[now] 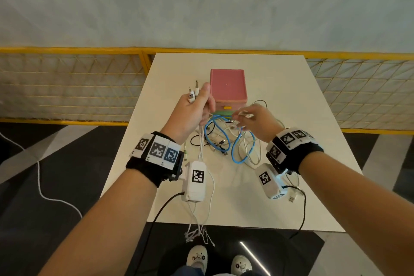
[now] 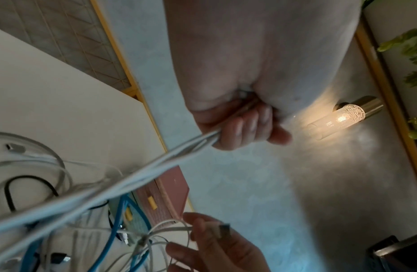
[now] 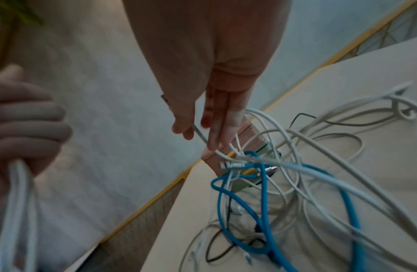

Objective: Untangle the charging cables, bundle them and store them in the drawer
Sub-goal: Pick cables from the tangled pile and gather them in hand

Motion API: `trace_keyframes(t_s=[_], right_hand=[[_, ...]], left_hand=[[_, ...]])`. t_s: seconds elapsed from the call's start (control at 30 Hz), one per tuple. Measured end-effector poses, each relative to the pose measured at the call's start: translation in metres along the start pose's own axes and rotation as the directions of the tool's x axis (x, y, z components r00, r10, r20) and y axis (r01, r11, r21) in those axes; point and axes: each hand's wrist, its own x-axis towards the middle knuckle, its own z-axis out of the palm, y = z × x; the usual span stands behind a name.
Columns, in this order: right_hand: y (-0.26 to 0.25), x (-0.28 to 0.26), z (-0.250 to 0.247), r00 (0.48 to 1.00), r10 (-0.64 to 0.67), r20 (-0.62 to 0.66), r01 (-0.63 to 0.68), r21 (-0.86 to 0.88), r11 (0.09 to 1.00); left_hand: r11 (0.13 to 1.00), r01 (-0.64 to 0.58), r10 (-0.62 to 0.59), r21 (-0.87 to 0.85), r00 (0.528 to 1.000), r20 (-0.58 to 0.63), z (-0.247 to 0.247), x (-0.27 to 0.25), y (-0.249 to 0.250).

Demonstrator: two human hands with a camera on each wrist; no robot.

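My left hand [image 1: 197,105] is raised above the table and grips several white cables [image 2: 174,156]; their plugs [image 1: 193,92] stick up past the fingers and the strands hang down over the table's front edge. My right hand [image 1: 248,119] pinches a white cable [image 3: 200,136] near its USB plug [image 2: 222,229], lifting it out of the tangle. The tangle of blue [image 1: 220,139], white and black cables [image 3: 295,184] lies on the table in front of a pink drawer box [image 1: 227,87].
The white table [image 1: 291,87] stands against a yellow mesh railing [image 1: 67,87]. The pink box has yellow handles [image 1: 227,107] on its front drawers. A lit wall lamp [image 2: 342,117] shows in the left wrist view. My shoes [image 1: 197,257] are below the table's front edge.
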Motion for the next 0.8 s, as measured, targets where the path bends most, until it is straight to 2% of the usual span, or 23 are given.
trace_keyframes(t_s=[0.07, 0.13, 0.27, 0.43, 0.57, 0.63, 0.7, 0.8], right_hand=[[-0.009, -0.001, -0.003, 0.998, 0.051, -0.031, -0.043, 0.220, 0.974], [-0.019, -0.003, -0.007, 0.998, 0.046, -0.045, -0.026, 0.371, 0.928], [-0.036, -0.009, -0.013, 0.996, -0.050, -0.073, 0.075, 0.404, 0.912], [-0.047, -0.018, -0.014, 0.993, -0.117, -0.033, 0.120, 0.415, 0.902], [-0.047, -0.023, -0.010, 0.997, -0.069, 0.031, 0.045, 0.485, 0.873], [-0.037, -0.026, -0.002, 0.988, -0.057, 0.144, -0.008, 0.413, 0.911], [-0.024, -0.025, 0.006, 0.974, -0.048, 0.220, -0.012, 0.262, 0.965], [-0.016, -0.020, 0.009, 0.979, -0.081, 0.189, 0.060, 0.117, 0.991]], left_hand=[[1.000, -0.004, 0.004, -0.006, 1.000, 0.022, 0.004, 0.005, -0.001], [1.000, 0.006, -0.007, 0.025, 0.999, 0.037, 0.008, 0.009, -0.001], [0.997, 0.037, -0.038, 0.069, 0.999, 0.020, 0.019, 0.015, -0.003], [0.993, 0.034, -0.038, 0.109, 0.999, 0.029, 0.037, 0.021, -0.004], [0.994, -0.018, 0.024, 0.110, 0.998, -0.057, 0.041, 0.025, 0.002], [0.991, -0.054, 0.066, 0.121, 0.993, -0.099, 0.038, 0.030, 0.004], [0.990, -0.079, 0.089, 0.113, 0.992, -0.088, 0.035, 0.036, 0.002], [0.989, -0.083, 0.089, 0.122, 0.995, -0.048, 0.036, 0.040, 0.000]])
